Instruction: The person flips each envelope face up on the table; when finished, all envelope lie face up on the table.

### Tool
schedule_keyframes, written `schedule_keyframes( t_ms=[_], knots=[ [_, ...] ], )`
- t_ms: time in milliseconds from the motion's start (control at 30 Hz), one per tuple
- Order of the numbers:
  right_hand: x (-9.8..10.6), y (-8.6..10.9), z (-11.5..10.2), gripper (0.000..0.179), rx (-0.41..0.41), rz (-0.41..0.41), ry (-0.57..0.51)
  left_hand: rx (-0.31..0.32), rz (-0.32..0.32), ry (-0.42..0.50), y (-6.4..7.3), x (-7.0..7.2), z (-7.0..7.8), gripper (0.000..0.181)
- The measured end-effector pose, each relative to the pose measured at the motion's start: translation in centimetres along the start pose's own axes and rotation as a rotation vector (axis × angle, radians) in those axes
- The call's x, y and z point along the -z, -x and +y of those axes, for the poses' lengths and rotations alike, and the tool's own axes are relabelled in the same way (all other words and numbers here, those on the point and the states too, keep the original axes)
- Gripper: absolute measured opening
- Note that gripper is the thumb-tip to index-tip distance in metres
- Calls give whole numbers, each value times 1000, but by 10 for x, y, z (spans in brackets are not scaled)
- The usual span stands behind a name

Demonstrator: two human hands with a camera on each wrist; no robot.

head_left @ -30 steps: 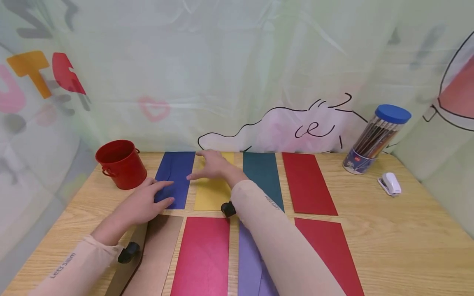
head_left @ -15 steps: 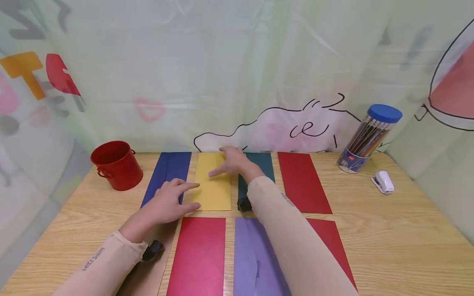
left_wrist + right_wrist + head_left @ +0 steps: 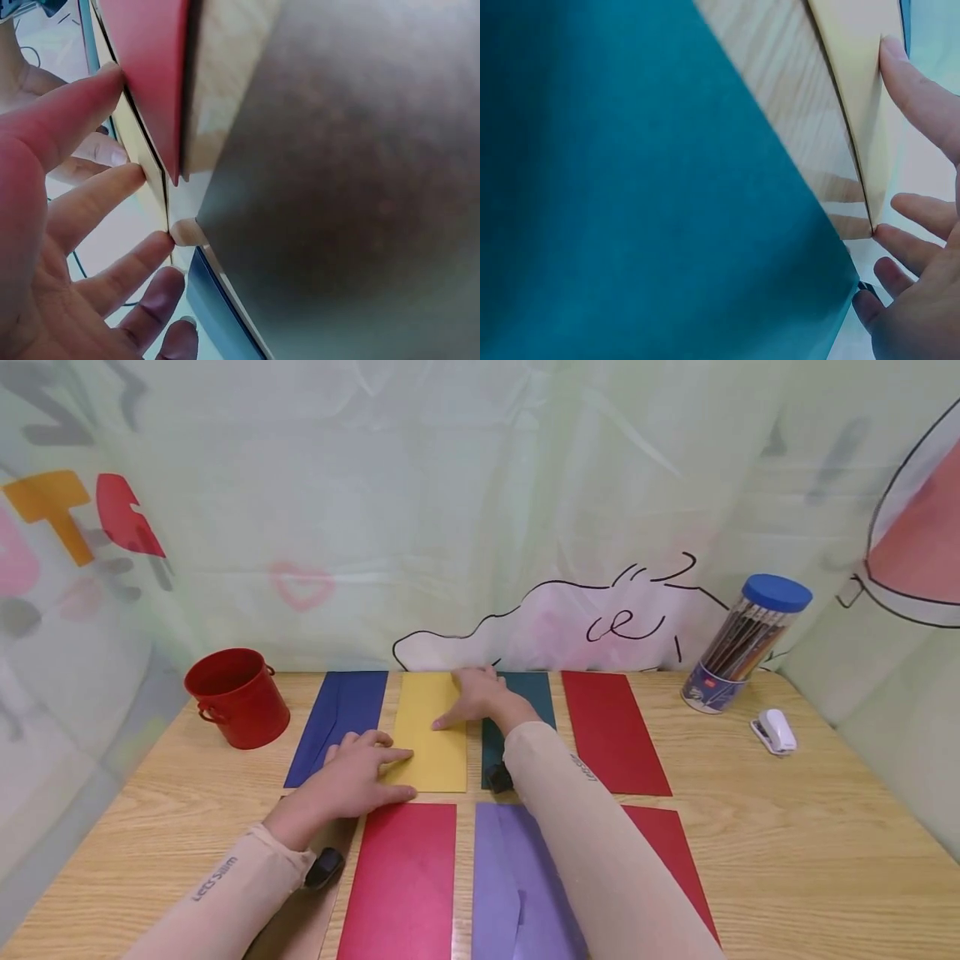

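A yellow envelope lies flat in the back row between a blue envelope and a dark green one. My left hand is at its near left corner, the index finger stretched over the paper and the thumb by the top edge of a crimson envelope. At the far right side of the yellow envelope is my right hand, its thumb on the paper. In the right wrist view the right thumb rests on the yellow paper and one fingertip meets its corner. Both hands have extended, spread fingers.
A purple envelope, a red one and a brown one lie in the front row. Another red envelope is at the back. Around them stand a red bucket, a pencil tub and a white stapler.
Both hands have shifted right, from the blue envelope and the yellow one's left side to opposite corners of the yellow envelope. They have also come down closer to it.
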State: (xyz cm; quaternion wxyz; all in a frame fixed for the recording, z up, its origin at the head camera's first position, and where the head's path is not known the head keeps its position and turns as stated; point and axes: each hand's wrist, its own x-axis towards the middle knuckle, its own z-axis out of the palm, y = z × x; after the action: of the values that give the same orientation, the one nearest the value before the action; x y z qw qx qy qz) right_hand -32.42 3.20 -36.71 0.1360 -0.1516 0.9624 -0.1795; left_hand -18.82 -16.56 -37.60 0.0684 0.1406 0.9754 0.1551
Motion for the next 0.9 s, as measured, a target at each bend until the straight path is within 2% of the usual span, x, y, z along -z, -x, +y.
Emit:
schedule_keyframes(
  t_ms=[200, 333, 433, 500, 667, 733, 800, 900],
  knots=[
    [1, -2, 4, 103, 15, -2, 11, 2, 4, -63, -1, 1, 5, 57],
    [1, -3, 5, 102, 12, -7, 7, -32, 2, -154, 0, 3, 10, 53],
    [0, -3, 6, 101, 3, -9, 7, -98, 14, -267, 2, 4, 14, 46],
    [0, -3, 6, 100, 1, -7, 9, -164, 31, -323, 3, 5, 15, 35],
    [1, 0, 7, 97, 17, -9, 12, -318, 71, -369, 4, 6, 14, 7],
    [2, 1, 8, 98, 26, -7, -2, -343, 68, -377, 5, 7, 13, 22],
    [3, 2, 9, 99, 36, 9, -43, -350, 68, -383, 7, 8, 13, 49],
    [3, 3, 9, 102, 47, 50, -175, -341, 94, -345, 10, 9, 13, 78]
  ],
)
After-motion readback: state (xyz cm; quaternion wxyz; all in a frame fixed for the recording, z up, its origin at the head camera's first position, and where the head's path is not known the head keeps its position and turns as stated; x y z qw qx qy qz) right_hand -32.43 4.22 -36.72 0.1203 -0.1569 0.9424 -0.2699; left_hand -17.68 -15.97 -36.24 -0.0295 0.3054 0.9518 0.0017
